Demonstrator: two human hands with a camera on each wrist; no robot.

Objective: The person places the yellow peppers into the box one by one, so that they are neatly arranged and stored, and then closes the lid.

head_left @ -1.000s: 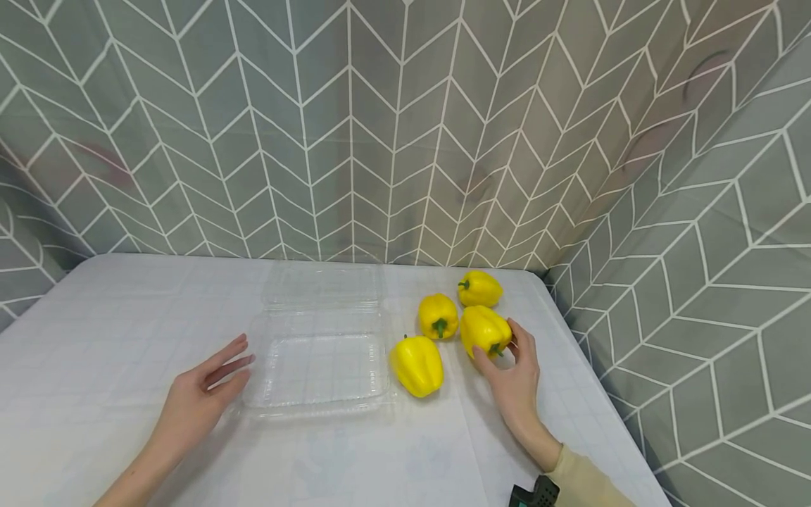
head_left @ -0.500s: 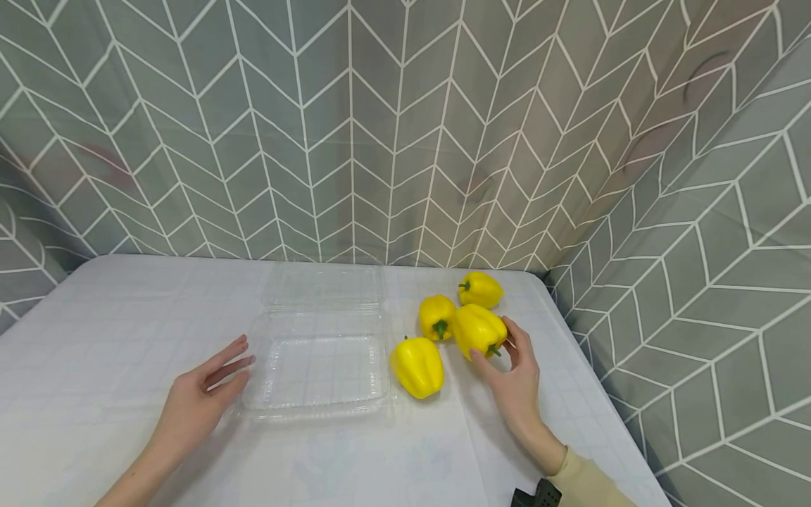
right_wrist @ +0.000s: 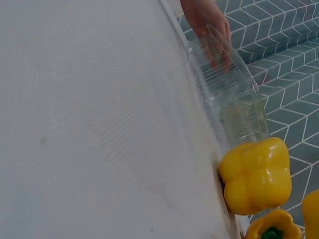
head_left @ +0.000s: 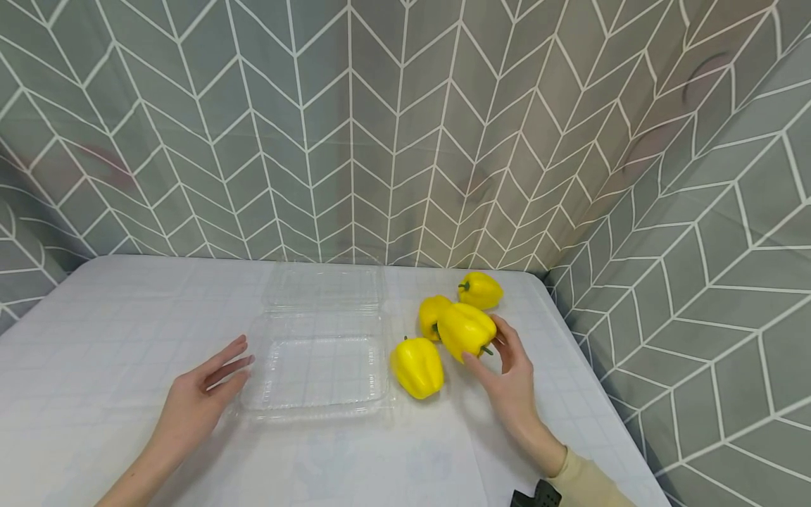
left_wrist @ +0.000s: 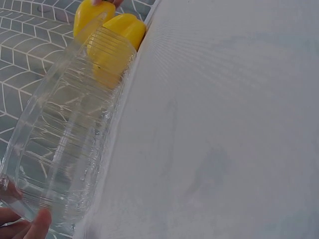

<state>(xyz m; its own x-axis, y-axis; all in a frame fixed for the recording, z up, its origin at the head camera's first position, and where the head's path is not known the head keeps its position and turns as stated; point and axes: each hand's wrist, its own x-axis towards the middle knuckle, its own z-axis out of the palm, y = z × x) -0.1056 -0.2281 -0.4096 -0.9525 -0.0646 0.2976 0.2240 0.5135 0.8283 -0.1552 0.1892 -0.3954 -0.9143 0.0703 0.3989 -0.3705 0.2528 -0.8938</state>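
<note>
My right hand (head_left: 510, 387) grips a yellow bell pepper (head_left: 465, 331) between thumb and fingers, its green stem facing me. In the left wrist view this held bell pepper (left_wrist: 92, 17) shows above the table, fingertips at its top. A clear plastic clamshell container (head_left: 319, 410) lies with its lid (head_left: 323, 287) folded back, nothing inside. My left hand (head_left: 199, 401) rests at the container's left side, fingers loosely extended. Another bell pepper (head_left: 418, 368) sits just right of the container. Behind the held one, a bell pepper (head_left: 433, 310) is partly hidden.
One more yellow bell pepper (head_left: 480, 290) lies near the table's back right corner. A white cloth covers the table (head_left: 127, 324). Grey patterned curtains (head_left: 355, 141) stand behind it and along the right side. A black device (head_left: 537, 494) is at the right wrist.
My right hand has moved left with the bell pepper, which now overlaps the one behind it in the head view. The left hand and the container have barely moved.
</note>
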